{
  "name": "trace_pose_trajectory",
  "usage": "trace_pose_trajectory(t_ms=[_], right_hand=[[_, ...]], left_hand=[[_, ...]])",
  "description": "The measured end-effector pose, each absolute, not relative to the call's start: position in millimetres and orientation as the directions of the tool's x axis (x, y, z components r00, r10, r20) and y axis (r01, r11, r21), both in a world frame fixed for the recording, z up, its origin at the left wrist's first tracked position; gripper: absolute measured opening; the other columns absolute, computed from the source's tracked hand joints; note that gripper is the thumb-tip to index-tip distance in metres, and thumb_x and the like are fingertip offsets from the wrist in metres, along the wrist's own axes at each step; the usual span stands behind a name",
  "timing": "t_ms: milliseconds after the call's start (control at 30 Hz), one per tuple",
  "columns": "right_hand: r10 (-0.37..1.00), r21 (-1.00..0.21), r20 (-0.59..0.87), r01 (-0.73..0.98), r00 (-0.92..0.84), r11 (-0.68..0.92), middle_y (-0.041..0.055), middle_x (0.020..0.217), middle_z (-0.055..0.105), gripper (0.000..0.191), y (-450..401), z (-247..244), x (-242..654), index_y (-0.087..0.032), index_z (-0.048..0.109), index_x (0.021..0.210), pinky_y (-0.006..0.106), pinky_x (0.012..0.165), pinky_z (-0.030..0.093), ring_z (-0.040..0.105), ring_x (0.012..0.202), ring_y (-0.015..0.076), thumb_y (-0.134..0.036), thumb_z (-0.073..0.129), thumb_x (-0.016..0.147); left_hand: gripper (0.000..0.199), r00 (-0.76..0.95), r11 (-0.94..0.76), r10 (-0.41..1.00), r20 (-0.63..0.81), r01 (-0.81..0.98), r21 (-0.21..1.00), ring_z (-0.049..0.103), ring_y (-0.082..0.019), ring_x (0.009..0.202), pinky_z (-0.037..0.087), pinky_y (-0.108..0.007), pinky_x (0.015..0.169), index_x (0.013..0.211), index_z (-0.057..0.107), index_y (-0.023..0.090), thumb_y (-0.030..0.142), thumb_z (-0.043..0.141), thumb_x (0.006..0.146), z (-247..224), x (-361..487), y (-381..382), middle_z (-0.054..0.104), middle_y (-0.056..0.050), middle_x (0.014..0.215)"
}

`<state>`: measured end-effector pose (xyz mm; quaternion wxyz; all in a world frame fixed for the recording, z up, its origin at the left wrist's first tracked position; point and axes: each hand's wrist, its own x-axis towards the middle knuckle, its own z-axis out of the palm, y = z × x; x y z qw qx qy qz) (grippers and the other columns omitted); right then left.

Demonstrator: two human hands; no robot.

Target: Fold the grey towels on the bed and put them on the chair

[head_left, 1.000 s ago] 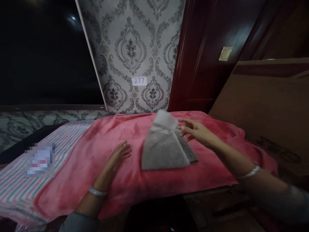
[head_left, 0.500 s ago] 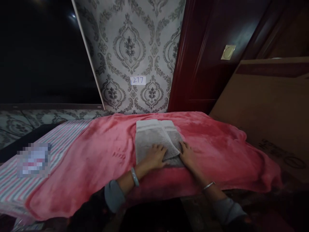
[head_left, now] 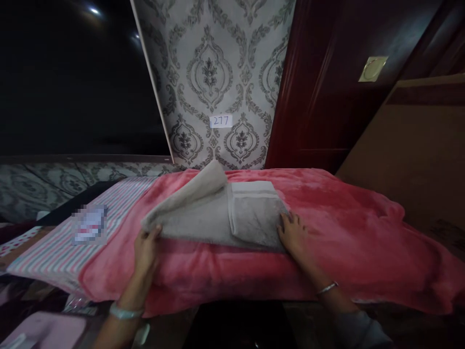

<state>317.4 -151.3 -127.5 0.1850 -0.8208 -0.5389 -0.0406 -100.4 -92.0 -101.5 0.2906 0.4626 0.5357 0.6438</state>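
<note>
A grey towel (head_left: 203, 220) with a pale band lies on the pink blanket (head_left: 345, 237), its right part folded over in layers. My left hand (head_left: 147, 247) pinches the towel's near left corner between thumb and fingers and holds that side partly lifted. The far left edge of the towel curls up and over toward the middle. At the towel's right edge rests my right hand (head_left: 294, 235), its fingers spread over the edge and the blanket beside it.
Striped cloth (head_left: 123, 203) shows at the left, with a blurred-out packet (head_left: 90, 225) on it. Behind stand a dark TV screen (head_left: 72, 82) and a patterned wall with a paper label (head_left: 221, 121). A large cardboard box (head_left: 407, 145) leans at the right.
My left hand has moved left, pulling the upper layer of the towel open to that side. My right hand stays by the right edge. The view has shifted left.
</note>
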Motion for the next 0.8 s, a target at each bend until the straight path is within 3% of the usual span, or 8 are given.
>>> trace_pose_trajectory(t_ms=[100, 167, 233, 333, 500, 600, 667, 800], right_hand=[[0.945, -0.239, 0.303, 0.970, 0.125, -0.051, 0.0170, 0.153, 0.041, 0.045, -155, -119, 277, -0.018, 0.060, 0.135, 0.050, 0.112, 0.035, 0.037, 0.140, 0.0340, -0.034, 0.054, 0.093], [0.965, -0.248, 0.248, 0.958, -0.082, 0.145, 0.0150, 0.155, 0.041, 0.056, -157, -113, 245, -0.019, 0.055, 0.142, 0.047, 0.114, 0.034, 0.039, 0.139, 0.0324, -0.042, 0.060, 0.091], [0.963, -0.230, 0.184, 0.944, -0.198, 0.238, 0.0136, 0.155, 0.041, 0.066, -158, -108, 220, -0.021, 0.048, 0.148, 0.047, 0.111, 0.036, 0.040, 0.137, 0.0333, -0.045, 0.064, 0.088], [0.964, -0.190, 0.113, 0.947, -0.242, 0.260, 0.0120, 0.149, 0.049, 0.059, -156, -102, 204, -0.024, 0.051, 0.145, 0.046, 0.106, 0.040, 0.046, 0.130, 0.0330, -0.042, 0.062, 0.090], [0.959, -0.195, 0.120, 0.941, -0.256, 0.275, 0.0084, 0.142, 0.056, 0.046, -152, -99, 206, -0.028, 0.057, 0.140, 0.043, 0.104, 0.042, 0.050, 0.125, 0.0288, -0.037, 0.056, 0.095], [0.964, -0.232, 0.120, 0.938, -0.237, 0.259, 0.0083, 0.125, 0.066, 0.040, -144, -98, 207, -0.025, 0.068, 0.123, 0.037, 0.096, 0.046, 0.058, 0.115, 0.0253, -0.015, 0.050, 0.090], [0.972, -0.373, 0.195, 0.906, -0.135, 0.200, 0.0076, 0.114, 0.071, 0.042, -133, -91, 223, -0.023, 0.071, 0.115, 0.032, 0.093, 0.048, 0.062, 0.107, 0.0225, -0.009, 0.045, 0.085], [0.782, -0.702, 0.449, 0.712, 0.433, 0.009, 0.0094, 0.103, 0.074, 0.035, -115, -63, 323, -0.018, 0.072, 0.109, 0.035, 0.085, 0.052, 0.065, 0.093, 0.0235, -0.022, 0.046, 0.085]], left_hand=[[0.034, -0.396, -0.162, 0.897, 0.196, 0.117, 0.980, 0.070, -0.026, 0.095, 0.061, -0.049, 0.083, 0.112, 0.059, 0.021, 0.040, 0.049, 0.086, -125, -123, -117, 0.070, -0.010, 0.107], [0.043, -0.466, -0.165, 0.843, 0.271, 0.255, 0.953, 0.067, -0.027, 0.105, 0.059, -0.050, 0.087, 0.124, 0.054, 0.023, 0.042, 0.050, 0.085, -121, -126, -121, 0.065, -0.010, 0.119], [0.056, -0.475, -0.205, 0.751, 0.459, 0.493, 0.846, 0.056, -0.030, 0.124, 0.053, -0.051, 0.099, 0.135, 0.047, 0.022, 0.043, 0.055, 0.083, -106, -126, -113, 0.052, -0.013, 0.139], [0.056, -0.189, -0.298, 0.767, 0.613, 0.742, 0.601, 0.045, -0.031, 0.136, 0.040, -0.050, 0.113, 0.135, 0.049, 0.017, 0.039, 0.054, 0.085, -84, -120, -84, 0.048, -0.016, 0.144], [0.061, 0.174, -0.279, 0.943, 0.282, 0.876, 0.394, 0.049, -0.031, 0.135, 0.037, -0.044, 0.115, 0.139, 0.048, 0.009, 0.034, 0.055, 0.084, -74, -99, -18, 0.054, -0.019, 0.142], [0.063, 0.202, -0.215, 0.977, 0.074, 0.944, 0.252, 0.046, -0.032, 0.139, 0.038, -0.041, 0.112, 0.146, 0.042, 0.009, 0.033, 0.052, 0.089, -70, -84, 11, 0.047, -0.021, 0.150], [0.065, 0.194, -0.189, 0.981, -0.002, 0.962, 0.197, 0.046, -0.033, 0.138, 0.040, -0.043, 0.109, 0.149, 0.038, 0.010, 0.035, 0.052, 0.090, -66, -75, 26, 0.045, -0.021, 0.152], [0.068, 0.167, -0.160, 0.986, -0.030, 0.974, 0.159, 0.048, -0.040, 0.135, 0.041, -0.050, 0.105, 0.151, 0.038, 0.014, 0.039, 0.054, 0.089, -59, -65, 48, 0.050, -0.022, 0.148]])
